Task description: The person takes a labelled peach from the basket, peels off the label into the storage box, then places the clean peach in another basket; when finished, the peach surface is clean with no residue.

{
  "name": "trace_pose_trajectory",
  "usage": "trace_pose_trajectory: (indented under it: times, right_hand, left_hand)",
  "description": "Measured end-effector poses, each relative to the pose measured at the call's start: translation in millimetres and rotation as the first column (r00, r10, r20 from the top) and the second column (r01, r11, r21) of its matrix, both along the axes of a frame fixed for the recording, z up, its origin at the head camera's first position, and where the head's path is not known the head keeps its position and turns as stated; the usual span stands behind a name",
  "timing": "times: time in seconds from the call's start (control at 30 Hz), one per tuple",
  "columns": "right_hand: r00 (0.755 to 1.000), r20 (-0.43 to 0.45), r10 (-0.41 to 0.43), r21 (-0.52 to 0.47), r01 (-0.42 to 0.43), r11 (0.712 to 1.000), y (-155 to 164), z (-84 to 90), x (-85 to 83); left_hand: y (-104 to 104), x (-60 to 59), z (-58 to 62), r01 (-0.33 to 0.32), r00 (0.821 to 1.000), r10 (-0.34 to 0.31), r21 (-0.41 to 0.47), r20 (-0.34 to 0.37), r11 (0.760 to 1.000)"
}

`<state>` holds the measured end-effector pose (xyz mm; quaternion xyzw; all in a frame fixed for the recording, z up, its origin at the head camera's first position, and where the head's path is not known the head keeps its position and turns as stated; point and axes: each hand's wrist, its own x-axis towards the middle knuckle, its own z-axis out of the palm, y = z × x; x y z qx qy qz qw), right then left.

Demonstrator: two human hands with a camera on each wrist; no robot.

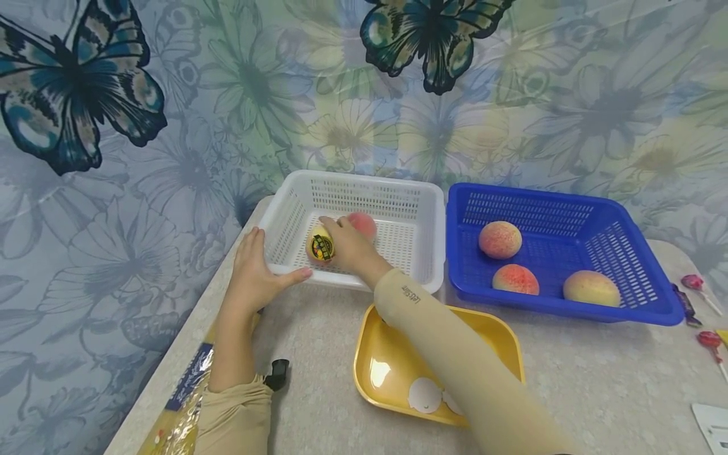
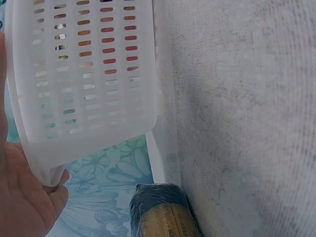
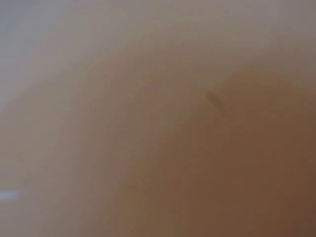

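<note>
A white slotted basket [image 1: 421, 221] stands at the middle of the table. My left hand [image 1: 273, 262] grips its front left corner, thumb laid along the front rim; the left wrist view shows that palm [image 2: 24, 197] against the basket wall [image 2: 84, 74]. My right hand [image 1: 335, 237] reaches into the basket, fingers curved over a yellow round fruit with a dark label [image 1: 318, 248]. A pink peach [image 1: 364, 224] lies just behind that hand. The right wrist view is only a tan blur.
To the right, a blue basket [image 1: 643, 265] holds three peaches [image 1: 500, 239]. A yellow tray [image 1: 387, 366] lies in front under my right sleeve. A yellow packet [image 1: 182, 398] sits at the table's left edge, and lollipops [image 1: 696, 284] lie at the far right.
</note>
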<state>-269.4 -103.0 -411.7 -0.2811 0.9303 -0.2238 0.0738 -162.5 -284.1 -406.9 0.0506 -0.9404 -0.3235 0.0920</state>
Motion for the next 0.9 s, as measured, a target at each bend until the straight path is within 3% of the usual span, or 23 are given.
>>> trace_pose_trajectory:
  times: [0.13,0.27,0.47,0.67,0.9]
  right_hand:
    - [0.999,-0.012,0.035,0.059,-0.035,0.998,1,0.1,0.0]
    - [0.999,-0.013,0.053,0.010,-0.052,0.999,3,1.8,0.3]
    - [0.997,0.031,0.073,-0.126,-0.068,0.990,13,9.9,4.8]
    - [0.994,0.047,0.095,-0.299,-0.077,0.951,33,24.1,10.5]
    - [0.992,0.079,0.100,-0.364,-0.065,0.929,61,44.1,21.8]
  left_hand:
    - [1,0.7,1.2,0.002,1.000,-0.002,0.000,0.003,1.000]
    - [1,1.1,1.9,0.005,1.000,-0.005,-0.001,0.007,1.000]
    - [1,1.3,2.0,0.007,1.000,-0.007,-0.007,0.029,1.000]
    - [1,0.7,0.3,0.021,1.000,-0.021,-0.018,0.001,1.000]
    - [0,2.3,1.6,0.018,1.000,-0.018,-0.020,0.025,1.000]
